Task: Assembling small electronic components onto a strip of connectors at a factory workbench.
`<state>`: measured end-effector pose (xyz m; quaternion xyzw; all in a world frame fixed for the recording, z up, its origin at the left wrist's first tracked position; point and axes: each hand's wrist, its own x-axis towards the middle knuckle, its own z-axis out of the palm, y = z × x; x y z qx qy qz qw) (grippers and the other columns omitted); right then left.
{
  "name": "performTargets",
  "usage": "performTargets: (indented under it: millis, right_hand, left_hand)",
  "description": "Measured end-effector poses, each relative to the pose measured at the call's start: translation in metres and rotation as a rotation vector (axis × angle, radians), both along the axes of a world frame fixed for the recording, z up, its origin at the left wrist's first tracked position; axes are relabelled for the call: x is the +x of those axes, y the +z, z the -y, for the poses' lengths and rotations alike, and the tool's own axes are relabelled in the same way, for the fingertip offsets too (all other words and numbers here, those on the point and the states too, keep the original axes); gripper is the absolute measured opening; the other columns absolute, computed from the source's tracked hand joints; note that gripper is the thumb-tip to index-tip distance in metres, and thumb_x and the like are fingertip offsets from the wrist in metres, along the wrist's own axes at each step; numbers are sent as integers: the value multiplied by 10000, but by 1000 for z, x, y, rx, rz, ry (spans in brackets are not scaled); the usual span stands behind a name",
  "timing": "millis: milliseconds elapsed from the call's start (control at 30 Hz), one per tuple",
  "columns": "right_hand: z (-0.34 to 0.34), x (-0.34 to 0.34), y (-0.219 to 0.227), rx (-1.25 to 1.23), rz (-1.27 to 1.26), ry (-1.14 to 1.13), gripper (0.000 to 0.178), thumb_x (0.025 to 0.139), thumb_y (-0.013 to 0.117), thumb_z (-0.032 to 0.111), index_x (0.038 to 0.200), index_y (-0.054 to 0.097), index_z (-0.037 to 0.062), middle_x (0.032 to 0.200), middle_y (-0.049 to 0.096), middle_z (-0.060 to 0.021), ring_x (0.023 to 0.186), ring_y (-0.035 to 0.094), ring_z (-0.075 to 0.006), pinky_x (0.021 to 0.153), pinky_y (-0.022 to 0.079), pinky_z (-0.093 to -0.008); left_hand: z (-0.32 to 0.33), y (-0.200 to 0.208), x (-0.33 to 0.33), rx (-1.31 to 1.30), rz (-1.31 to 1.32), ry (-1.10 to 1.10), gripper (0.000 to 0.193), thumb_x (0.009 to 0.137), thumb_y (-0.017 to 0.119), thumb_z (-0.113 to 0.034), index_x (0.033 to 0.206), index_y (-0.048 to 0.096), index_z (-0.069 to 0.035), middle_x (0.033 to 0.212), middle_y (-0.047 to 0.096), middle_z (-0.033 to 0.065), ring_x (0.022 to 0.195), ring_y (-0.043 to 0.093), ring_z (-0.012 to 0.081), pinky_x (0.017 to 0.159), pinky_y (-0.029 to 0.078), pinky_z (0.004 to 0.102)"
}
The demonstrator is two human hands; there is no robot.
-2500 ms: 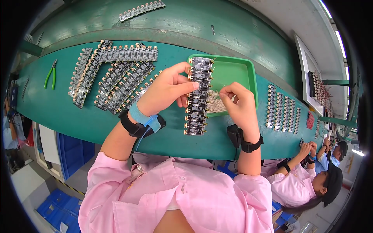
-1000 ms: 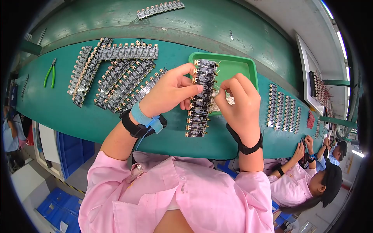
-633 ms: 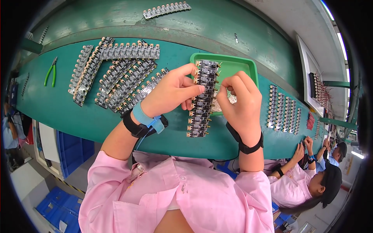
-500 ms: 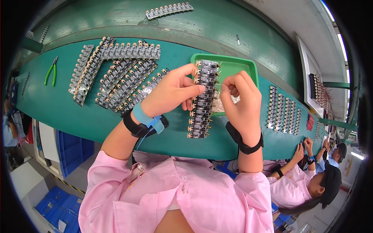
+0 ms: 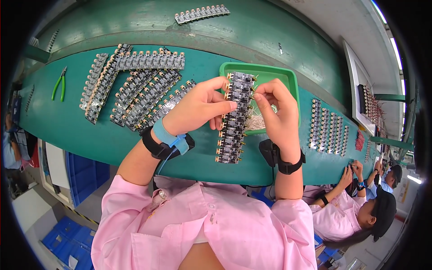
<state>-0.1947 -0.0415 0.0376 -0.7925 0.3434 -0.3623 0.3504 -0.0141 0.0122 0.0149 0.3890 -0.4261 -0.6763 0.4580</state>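
A long strip of joined circuit boards (image 5: 232, 128) is held upright over the table, a row of small round brass-coloured parts along its left edge and small pins along its right. My left hand (image 5: 195, 105) grips the strip by its left edge, thumb on the front. At the upper right edge, my right hand (image 5: 282, 114) is closed in a pinch against the pins; whatever lies between its fingertips is too small to make out. Behind the strip sits a green tray (image 5: 293, 81) with thin pale wire-like pieces (image 5: 256, 120) in it.
Several more board strips (image 5: 150, 60) lie overlapping on the left of the green table (image 5: 63, 121), near green-handled pliers (image 5: 58, 85). Further strips (image 5: 330, 126) stand in rows at right. One strip (image 5: 202, 14) lies on the far surface. A co-worker (image 5: 344, 209) sits at right.
My right hand has moved left and slightly up, so its fingertips now meet the strip's right edge. The strip has shifted a little, its lower end slightly left; my left hand keeps its grip.
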Motion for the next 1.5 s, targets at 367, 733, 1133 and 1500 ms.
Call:
performTargets:
  millis: [367, 733, 1133, 1500]
  right_hand:
    - [-13, -8, 2, 361, 301, -7, 73, 806, 569, -14, 872, 536, -13, 820, 497, -41, 721, 504, -102, 660, 423, -209]
    - [-18, -3, -8, 165, 215, 75, 65, 818, 557, -8, 871, 520, -2, 833, 469, -36, 721, 470, -94, 638, 397, -204]
    - [-18, -4, -9, 115, 161, 93, 56, 830, 551, -2, 866, 509, -4, 834, 449, -31, 710, 437, -80, 615, 369, -194]
    - [-17, -5, -7, 100, 139, 71, 51, 823, 550, -13, 855, 512, -4, 821, 454, -31, 708, 439, -84, 616, 368, -196]
  left_hand:
    - [0, 1, 3, 26, 28, 32, 375, 842, 566, -128, 1186, 450, -37, 660, 574, 10, 509, 550, 75, 431, 429, 196]
    - [-1, 4, 1, 22, 3, 37, 349, 841, 566, -127, 1162, 466, -32, 629, 565, 9, 501, 541, 73, 430, 425, 197]
    - [-2, 6, 0, 28, -1, 42, 316, 842, 566, -120, 1132, 477, -32, 622, 569, 15, 484, 529, 72, 427, 422, 196]
    - [-1, 3, 2, 21, -3, 23, 311, 842, 565, -119, 1128, 477, -32, 620, 571, 19, 480, 532, 77, 432, 430, 197]
